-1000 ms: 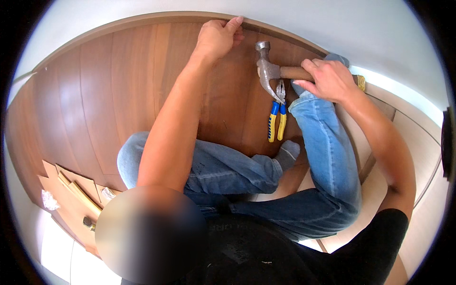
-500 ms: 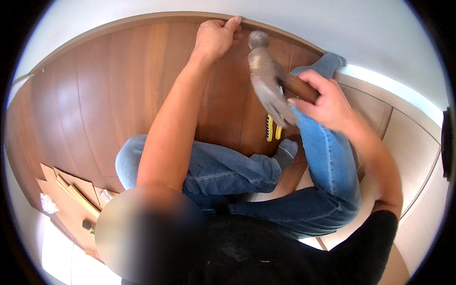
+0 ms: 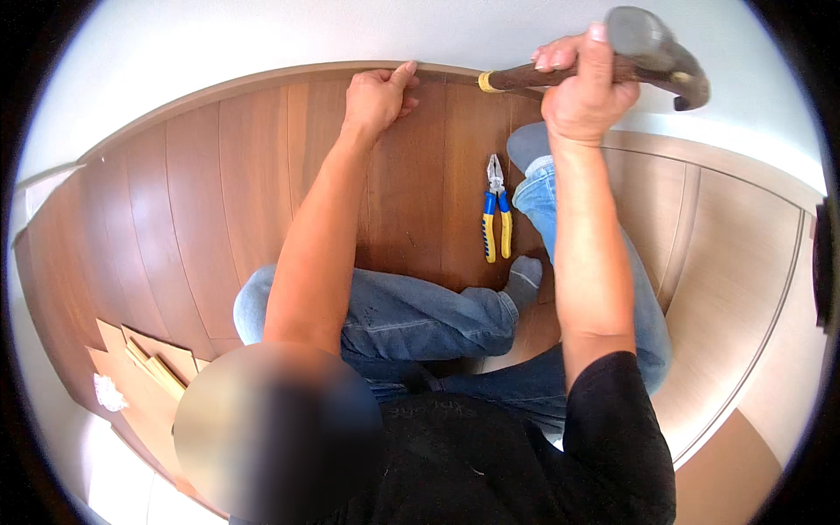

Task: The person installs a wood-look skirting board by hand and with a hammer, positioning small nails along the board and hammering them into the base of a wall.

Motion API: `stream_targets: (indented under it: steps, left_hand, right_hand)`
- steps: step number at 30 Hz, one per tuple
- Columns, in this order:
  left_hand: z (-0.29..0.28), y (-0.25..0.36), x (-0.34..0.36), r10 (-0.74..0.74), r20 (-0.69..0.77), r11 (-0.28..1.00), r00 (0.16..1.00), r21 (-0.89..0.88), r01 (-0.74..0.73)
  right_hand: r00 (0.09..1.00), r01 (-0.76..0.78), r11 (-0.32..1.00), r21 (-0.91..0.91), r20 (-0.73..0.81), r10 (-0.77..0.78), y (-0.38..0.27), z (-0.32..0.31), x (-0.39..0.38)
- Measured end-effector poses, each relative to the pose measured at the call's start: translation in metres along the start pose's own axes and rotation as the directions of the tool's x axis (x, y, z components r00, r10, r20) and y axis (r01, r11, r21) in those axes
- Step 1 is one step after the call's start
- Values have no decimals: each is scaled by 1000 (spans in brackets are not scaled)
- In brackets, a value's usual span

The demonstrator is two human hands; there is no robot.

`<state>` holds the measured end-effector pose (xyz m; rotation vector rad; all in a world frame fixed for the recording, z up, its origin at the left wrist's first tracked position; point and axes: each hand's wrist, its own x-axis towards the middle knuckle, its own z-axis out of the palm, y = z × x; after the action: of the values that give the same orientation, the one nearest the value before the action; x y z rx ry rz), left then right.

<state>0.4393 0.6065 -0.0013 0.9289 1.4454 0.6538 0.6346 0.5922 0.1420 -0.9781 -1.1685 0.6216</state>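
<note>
My left hand is pinched against the wooden skirting at the wall's foot; whatever is between its fingertips is too small to make out. Up at the right, my right hand grips a claw hammer by its dark wooden handle, steel head toward the right, the yellow-banded end pointing left. Pliers with blue and yellow handles lie on the brown plank floor, between my legs and the skirting.
My jeans-clad legs are folded on the floor, with socked feet. Cardboard pieces with wooden strips and a crumpled white wrapper lie at lower left. A white wall rises ahead; pale wood panels are at the right.
The hammer has swung upward and to the right, its handle end now pointing left, uncovering the pliers. My left hand stays at the skirting, appearing slightly lower in the shifted view.
</note>
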Motion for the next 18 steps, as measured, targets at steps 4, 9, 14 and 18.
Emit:
stream_targets:
  steps: [4,9,14,18]
  left_hand:
    - [4,0,-4,6,-31,1000,1000,-24,-7]
    - [0,-4,-1,-13,-38,999,999,41,15]
    - [3,4,-9,-5,-66,992,998,125,13]
    - [1,5,-3,-6,-75,990,997,143,17]
  right_hand:
    - [995,81,996,24,-59,-79,33,-1,-7]
    - [974,171,977,-127,-128,-187,49,13,-24]
    - [949,218,958,-186,-188,-252,45,9,-28]
    - [907,353,852,-387,-82,-413,66,-3,-30]
